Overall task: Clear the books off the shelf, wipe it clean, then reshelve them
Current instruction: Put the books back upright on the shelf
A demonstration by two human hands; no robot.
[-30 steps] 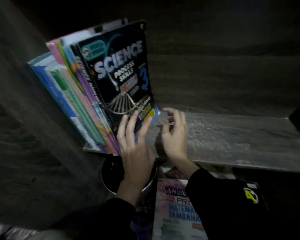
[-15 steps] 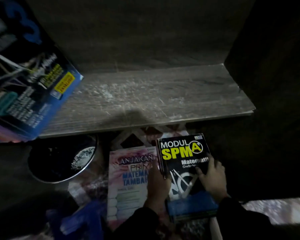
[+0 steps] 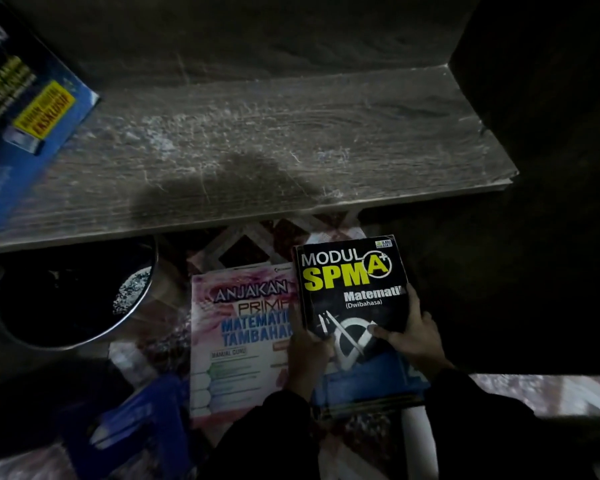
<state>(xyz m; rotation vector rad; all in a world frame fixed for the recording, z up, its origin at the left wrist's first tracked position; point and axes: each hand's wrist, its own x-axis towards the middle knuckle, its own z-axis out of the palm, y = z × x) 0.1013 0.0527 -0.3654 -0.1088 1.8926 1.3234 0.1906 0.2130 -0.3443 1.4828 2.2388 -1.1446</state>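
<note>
Hands dropped from the leaning blue science book (image 3: 32,116), far left, to the black "MODUL SPM" paperback (image 3: 354,292), near right, below the grey wood-grain shelf board (image 3: 291,140). Left hand (image 3: 309,344) clasps its spine edge and right hand (image 3: 413,337) the opposite edge, likely for a level lift to reshelve.

The black book (image 3: 352,296) reads "MODUL SPM A+ Matematik"; pink book (image 3: 243,327) "ANJAKAN", seemingly "MATEMATIK TAMBAHAN"

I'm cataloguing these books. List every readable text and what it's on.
"MODUL SPM A+ Matemati (Dwibahasa)": black book.
"ANJAKAN PRIM MATEMATI TAMBAHA", partly covered, and "MANUAL GURU": pink book.
"EKSKLUSIF": yellow sticker on the blue book on the shelf.
All remaining print: too small or blurred to read.
</note>
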